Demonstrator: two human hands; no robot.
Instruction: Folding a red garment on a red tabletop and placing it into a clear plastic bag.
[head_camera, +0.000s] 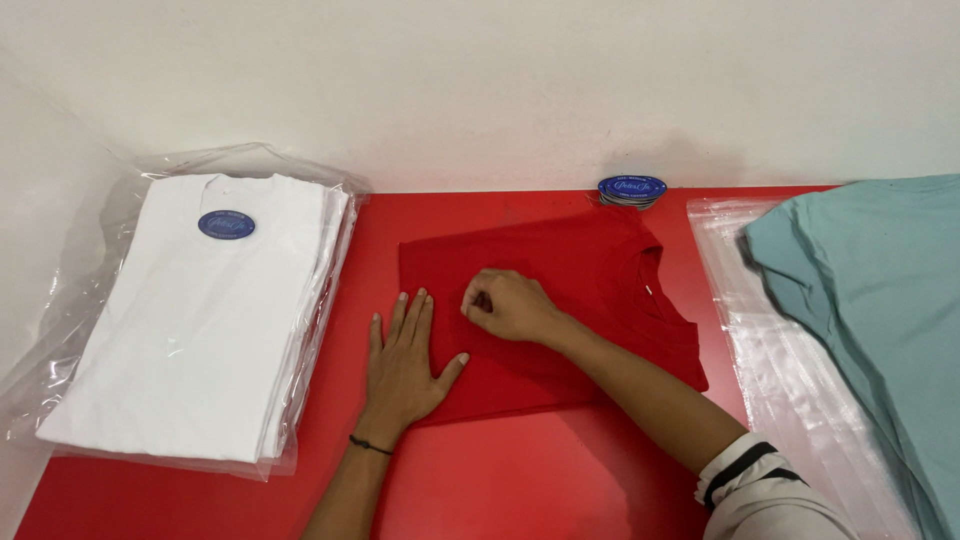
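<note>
Head view. Red table (560, 480) against a white wall (480, 80). A folded red shirt (590, 270) lies at table centre, collar toward the right.

Left hand (405, 360): flat, palm down, fingers spread and extended, pressing the lower left part of the red shirt. Nothing gripped. Thin black band (370, 445) at the wrist.

Right hand (510, 305): fingers curled closed, pinching a small bit of the shirt's cloth just beside the left hand's fingertips. Forearm lies across the shirt; white sleeve with dark stripes (755, 475) at lower right.

Left of the shirt, apart from it: stack of folded white shirts (200, 320) in clear plastic wrap (70, 330), oval blue tag (226, 224) near the collar.

Behind the red shirt, at the wall: small pile of oval blue tags (632, 189).

Right: light blue shirt (880, 300) lying partly over a clear plastic bag (790, 380).
</note>
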